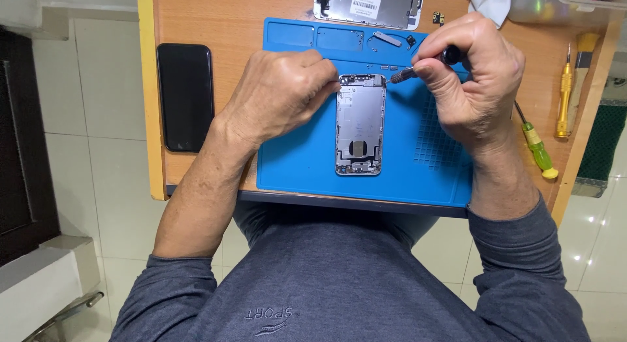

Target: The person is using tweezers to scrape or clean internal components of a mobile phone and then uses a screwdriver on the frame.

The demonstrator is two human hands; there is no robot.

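An opened phone housing point(359, 124), grey metal with its insides showing, lies upright on a blue work mat point(307, 165). My left hand point(281, 94) rests on the mat at the housing's upper left corner, fingertips pinched against its edge. My right hand point(467, 81) grips a small dark-handled screwdriver point(418, 66) whose metal tip points at the housing's top right corner. What the left fingertips pinch is too small to tell.
A black phone point(185, 97) lies face up on the wooden table point(215, 22) at the left. A detached screen panel point(369, 5) sits at the far edge. At the right lie a green-yellow screwdriver point(537, 149), a yellow screwdriver point(564, 97), a white cloth point(486, 2) and small parts in the mat's trays.
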